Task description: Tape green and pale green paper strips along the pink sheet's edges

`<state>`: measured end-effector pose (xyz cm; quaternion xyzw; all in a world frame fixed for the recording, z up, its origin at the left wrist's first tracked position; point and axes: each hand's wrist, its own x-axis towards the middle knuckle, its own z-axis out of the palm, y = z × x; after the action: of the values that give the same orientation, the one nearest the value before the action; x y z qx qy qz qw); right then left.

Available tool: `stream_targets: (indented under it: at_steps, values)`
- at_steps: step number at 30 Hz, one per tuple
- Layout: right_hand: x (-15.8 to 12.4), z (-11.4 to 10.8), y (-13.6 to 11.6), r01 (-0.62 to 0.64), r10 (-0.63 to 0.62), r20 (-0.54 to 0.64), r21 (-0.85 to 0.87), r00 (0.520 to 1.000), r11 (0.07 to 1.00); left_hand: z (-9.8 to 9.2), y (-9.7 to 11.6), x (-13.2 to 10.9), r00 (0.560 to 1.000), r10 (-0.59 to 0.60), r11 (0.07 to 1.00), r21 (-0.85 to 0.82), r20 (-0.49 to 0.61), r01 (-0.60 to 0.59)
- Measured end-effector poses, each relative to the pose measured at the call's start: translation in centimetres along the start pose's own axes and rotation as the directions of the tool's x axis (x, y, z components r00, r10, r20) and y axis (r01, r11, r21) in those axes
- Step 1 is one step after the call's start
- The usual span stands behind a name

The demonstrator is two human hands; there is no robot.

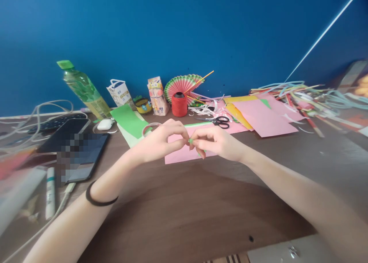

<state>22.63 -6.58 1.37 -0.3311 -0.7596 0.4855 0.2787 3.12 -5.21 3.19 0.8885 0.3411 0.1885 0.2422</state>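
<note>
Two hands meet over the worktop [186, 201]: left hand [159, 142] and right hand [220, 142] both pinch one tiny green scrap [190, 141], just above one pink sheet [178, 156]. Fingertips hide most of the scrap, so its shape is unreadable. Behind the hands lie one pair of scissors [220, 120] and one red spool [179, 104]. Out left, one phone [77, 152], screen blurred.

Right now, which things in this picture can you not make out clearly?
Head view:
small green piece: mostly covered by the fingertips of the left hand and right hand; its shape is unclear.
phone: screen pixelated.
paper strips: blurred near the right edge.
white sheet: cut off by the bottom edge.
carton: print too small.
</note>
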Motion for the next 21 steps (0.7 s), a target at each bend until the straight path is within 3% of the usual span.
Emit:
stream_targets:
  at_steps: [21]
  values:
    - [-0.26,0.22,0.23,0.043,-0.042,0.012,-0.069,0.999,0.997,0.17,-0.2,0.05,0.999,0.044,0.997,-0.063,-0.01,-0.045]
